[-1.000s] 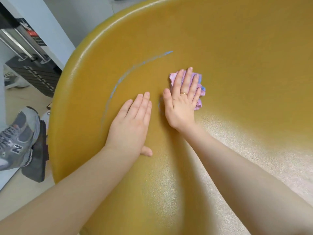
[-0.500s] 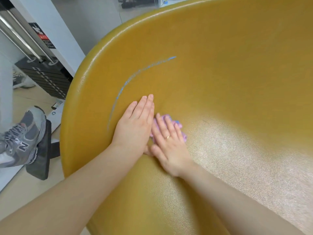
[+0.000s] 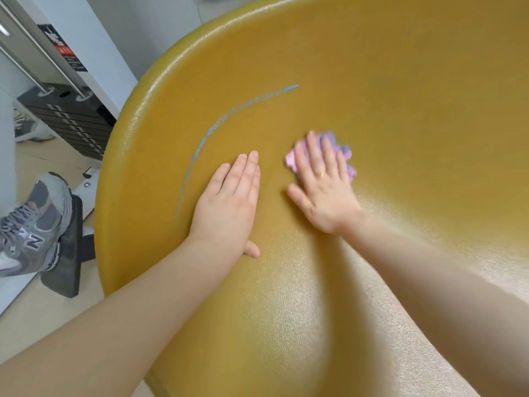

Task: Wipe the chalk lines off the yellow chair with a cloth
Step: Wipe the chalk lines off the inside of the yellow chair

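Note:
The yellow chair (image 3: 400, 116) fills most of the head view, its curved shell facing me. A curved blue chalk line (image 3: 226, 118) runs from the upper middle down to the left. My left hand (image 3: 229, 204) lies flat on the shell just right of the line's lower end, fingers straight. My right hand (image 3: 323, 181) presses a pink and purple cloth (image 3: 340, 150) against the shell with straight fingers. The cloth is blurred and mostly hidden under the fingers. It sits to the right of the chalk line and apart from it.
Beyond the chair's left rim are a grey sneaker (image 3: 31, 227) on a dark pad (image 3: 68, 247), a black weight stack (image 3: 71, 121) with metal rods, and pale floor (image 3: 34, 319).
My right hand slid the cloth down next to my left hand, then back up and to the right. My left hand stayed flat on the shell.

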`<state>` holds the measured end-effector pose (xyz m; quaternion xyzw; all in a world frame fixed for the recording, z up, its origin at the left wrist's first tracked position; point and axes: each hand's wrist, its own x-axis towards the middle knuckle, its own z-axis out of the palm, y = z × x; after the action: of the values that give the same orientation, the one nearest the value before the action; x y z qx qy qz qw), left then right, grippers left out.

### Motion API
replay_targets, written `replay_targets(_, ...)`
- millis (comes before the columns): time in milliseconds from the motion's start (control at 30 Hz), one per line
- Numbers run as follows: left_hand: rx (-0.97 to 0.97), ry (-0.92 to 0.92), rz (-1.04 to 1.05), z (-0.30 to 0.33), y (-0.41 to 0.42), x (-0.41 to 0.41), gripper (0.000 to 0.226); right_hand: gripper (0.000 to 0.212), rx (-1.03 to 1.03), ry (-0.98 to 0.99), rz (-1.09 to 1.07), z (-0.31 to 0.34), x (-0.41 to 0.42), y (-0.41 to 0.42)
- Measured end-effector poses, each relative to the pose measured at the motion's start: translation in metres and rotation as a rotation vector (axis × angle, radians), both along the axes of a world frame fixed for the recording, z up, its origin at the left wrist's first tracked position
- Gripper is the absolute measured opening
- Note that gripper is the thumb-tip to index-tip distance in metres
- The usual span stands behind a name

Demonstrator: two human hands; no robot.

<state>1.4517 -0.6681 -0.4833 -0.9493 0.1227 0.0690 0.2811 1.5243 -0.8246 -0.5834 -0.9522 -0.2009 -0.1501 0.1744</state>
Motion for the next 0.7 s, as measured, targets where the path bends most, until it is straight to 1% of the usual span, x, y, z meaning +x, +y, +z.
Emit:
replay_targets(67, 0.01, 0.003, 0.02, 0.003, -0.003, -0.001, 0.129, 0.072, -0.04, 0.09, 0.104, -0.018, -0.047, -0.006)
replay_targets(167, 0.028, 0.014, 0.052, 0.006, -0.01, -0.003, 0.13, 0.069, -0.073, 0.283, 0.307, -0.034, -0.112, -0.02)
replay_targets(200, 0.036, 0.023, 0.065, 0.008, -0.013, -0.004, 0.13, 0.067, -0.104, 0.289, 0.335, -0.035, -0.125, -0.025)
replay_targets(267, 0.05, 0.036, 0.093, 0.009, -0.017, -0.006, 0.13, 0.064, -0.196, 0.19, 0.355, -0.039, -0.13, -0.035)
replay_targets(333, 0.058, 0.024, 0.097, 0.01, -0.02, -0.007, 0.126, 0.059, -0.235, 0.166, 0.37, -0.038, -0.107, -0.044)
replay_targets(400, 0.036, 0.016, 0.069, 0.01, -0.024, -0.01, 0.109, 0.06, -0.226, 0.131, 0.297, -0.032, -0.07, -0.05)
replay_targets(467, 0.011, 0.026, 0.033, 0.007, -0.031, -0.012, 0.089, 0.068, -0.199, 0.084, 0.145, -0.021, -0.035, -0.056)
replay_targets(500, 0.019, 0.029, 0.011, 0.005, -0.033, -0.013, 0.084, 0.073, -0.183, 0.069, 0.071, -0.016, -0.022, -0.058)
replay_targets(567, 0.046, 0.031, -0.025, 0.0, -0.033, -0.012, 0.081, 0.072, -0.16, 0.085, -0.029, -0.014, -0.008, -0.057)
replay_targets(633, 0.067, 0.035, -0.033, -0.004, -0.028, -0.011, 0.078, 0.07, -0.114, 0.124, -0.075, -0.012, -0.006, -0.049)
replay_targets(700, 0.066, 0.046, -0.028, -0.006, -0.025, -0.012, 0.076, 0.074, -0.081, 0.182, -0.085, -0.014, -0.014, -0.041)
